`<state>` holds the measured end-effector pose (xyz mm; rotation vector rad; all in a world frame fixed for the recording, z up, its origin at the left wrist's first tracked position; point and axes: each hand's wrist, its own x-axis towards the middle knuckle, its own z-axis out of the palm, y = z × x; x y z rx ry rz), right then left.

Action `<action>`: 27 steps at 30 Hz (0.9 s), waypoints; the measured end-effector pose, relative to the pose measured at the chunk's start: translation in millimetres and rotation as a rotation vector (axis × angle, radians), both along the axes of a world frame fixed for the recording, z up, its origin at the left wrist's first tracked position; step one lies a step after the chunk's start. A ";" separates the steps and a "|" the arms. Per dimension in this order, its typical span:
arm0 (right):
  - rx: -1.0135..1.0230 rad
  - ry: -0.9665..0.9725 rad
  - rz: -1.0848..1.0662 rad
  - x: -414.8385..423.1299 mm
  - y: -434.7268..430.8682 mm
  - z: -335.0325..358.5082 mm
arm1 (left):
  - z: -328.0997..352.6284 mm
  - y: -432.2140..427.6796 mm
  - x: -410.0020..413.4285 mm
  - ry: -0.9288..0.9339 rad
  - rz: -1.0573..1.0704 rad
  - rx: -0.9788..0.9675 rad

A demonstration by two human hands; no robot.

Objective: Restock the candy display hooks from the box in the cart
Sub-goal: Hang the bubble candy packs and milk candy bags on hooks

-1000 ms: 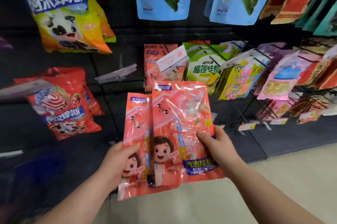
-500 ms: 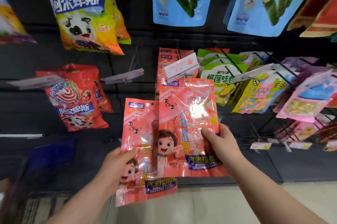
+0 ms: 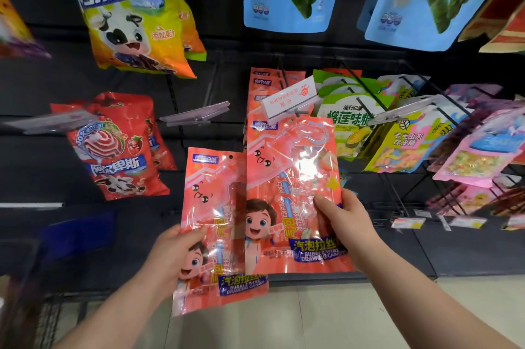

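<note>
Candy bags (image 3: 348,124) hanging on black rack (image 3: 42,87)

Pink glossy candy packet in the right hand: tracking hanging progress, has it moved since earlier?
Yes: the pink candy packet has risen toward the white price tag above it.

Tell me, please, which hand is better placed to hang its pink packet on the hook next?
Right, probably. The right hand holds the upper packet with its top just below the tag fronting the hung pink packets; the left hand holds the lower packet further left.
</note>
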<state>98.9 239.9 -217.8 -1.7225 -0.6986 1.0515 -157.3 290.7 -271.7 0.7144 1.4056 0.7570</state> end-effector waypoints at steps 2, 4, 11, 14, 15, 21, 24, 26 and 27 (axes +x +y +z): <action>-0.001 0.000 -0.012 -0.3 -0.4 -0.9 | -0.6 1.2 -3.0 -0.003 0.002 -0.007; 0.011 0.003 -0.026 -0.1 -0.3 -1.3 | -0.3 1.8 -5.0 -0.009 0.001 -0.010; 0.010 -0.002 -0.034 0.5 2.7 0.5 | 1.5 0.3 -7.2 0.000 0.007 -0.010; -0.007 -0.016 -0.026 2.7 8.0 -1.0 | 2.5 -1.2 -8.7 0.016 0.009 -0.002; -0.012 -0.027 -0.027 4.4 11.3 -1.3 | 2.7 -1.5 -9.7 0.020 0.012 -0.001; -0.019 -0.056 -0.038 16.3 50.2 -10.1 | -2.9 1.7 -16.2 0.023 0.022 0.011; -0.003 -0.062 -0.041 21.6 76.6 -19.6 | -9.7 5.5 -16.2 0.034 0.040 0.021; 0.008 -0.075 -0.043 26.2 94.6 -28.7 | -15.1 7.9 -16.1 0.050 0.059 0.013; 0.015 -0.085 -0.041 28.7 103.1 -33.9 | -18.4 9.5 -16.4 0.053 0.065 0.012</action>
